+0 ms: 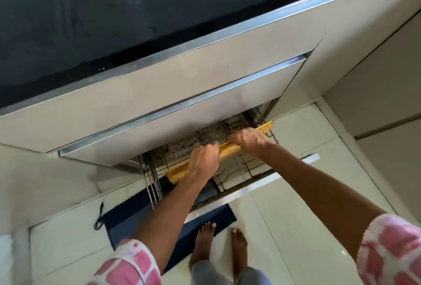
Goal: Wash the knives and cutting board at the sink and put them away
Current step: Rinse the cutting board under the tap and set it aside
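Observation:
A wooden cutting board [230,149] stands on its long edge inside the wire rack [248,170] of a pulled-out bottom drawer. My left hand [204,162] grips the board's top edge near its left end. My right hand [247,141] grips the same edge nearer the right end. The board's yellow-brown ends stick out beyond both hands. No knives are in view.
Above the open drawer are two closed beige drawer fronts [182,123] with metal handle strips, under a dark countertop [114,22]. The pulled-out drawer's front panel [255,185] faces me. My bare feet stand on a dark blue mat [177,221] on pale floor tiles.

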The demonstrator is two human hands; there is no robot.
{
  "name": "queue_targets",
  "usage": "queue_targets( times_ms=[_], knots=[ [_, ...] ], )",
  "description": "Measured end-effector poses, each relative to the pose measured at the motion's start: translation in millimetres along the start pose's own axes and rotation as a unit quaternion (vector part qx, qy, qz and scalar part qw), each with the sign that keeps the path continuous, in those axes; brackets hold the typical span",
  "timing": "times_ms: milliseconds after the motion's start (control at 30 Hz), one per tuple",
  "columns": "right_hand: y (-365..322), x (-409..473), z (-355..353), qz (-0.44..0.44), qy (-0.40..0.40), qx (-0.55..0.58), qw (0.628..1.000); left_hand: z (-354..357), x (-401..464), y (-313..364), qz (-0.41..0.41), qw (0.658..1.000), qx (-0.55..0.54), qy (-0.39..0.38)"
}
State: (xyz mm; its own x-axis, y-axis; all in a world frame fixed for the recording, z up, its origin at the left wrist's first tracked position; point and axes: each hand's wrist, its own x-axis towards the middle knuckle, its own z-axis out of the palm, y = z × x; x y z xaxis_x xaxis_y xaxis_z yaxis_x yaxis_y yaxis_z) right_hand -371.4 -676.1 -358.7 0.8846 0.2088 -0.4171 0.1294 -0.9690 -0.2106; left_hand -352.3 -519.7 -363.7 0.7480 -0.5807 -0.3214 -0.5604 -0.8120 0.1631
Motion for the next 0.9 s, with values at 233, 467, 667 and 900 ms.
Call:
queue_targets(
  times_ms=[233, 467, 667, 900],
  knots=[
    [34.0, 37.3, 61.4, 0.019, 0.052, -0.062, 0.997, 50.6, 34.3, -13.6, -0.004, 0.999, 0.013, -0.035],
    [65.4, 84.8, 32.3, 0.049, 0.111, -0.004, 0.993, 42.4, 80.5, -29.4, -0.016, 0.997, -0.024, 0.074],
    [60.4, 79.0, 31.0, 0.043, 0.097, 0.013, 0.994, 41.0, 74.4, -32.3, 0.022, 0.998, -0.031, 0.049],
    [52.8, 71.2, 53.2, 0.079, 0.053, 0.052, 0.994, 57.2, 76.1, -34.3, 0.014, 0.999, -0.046, -0.001]
  ],
)
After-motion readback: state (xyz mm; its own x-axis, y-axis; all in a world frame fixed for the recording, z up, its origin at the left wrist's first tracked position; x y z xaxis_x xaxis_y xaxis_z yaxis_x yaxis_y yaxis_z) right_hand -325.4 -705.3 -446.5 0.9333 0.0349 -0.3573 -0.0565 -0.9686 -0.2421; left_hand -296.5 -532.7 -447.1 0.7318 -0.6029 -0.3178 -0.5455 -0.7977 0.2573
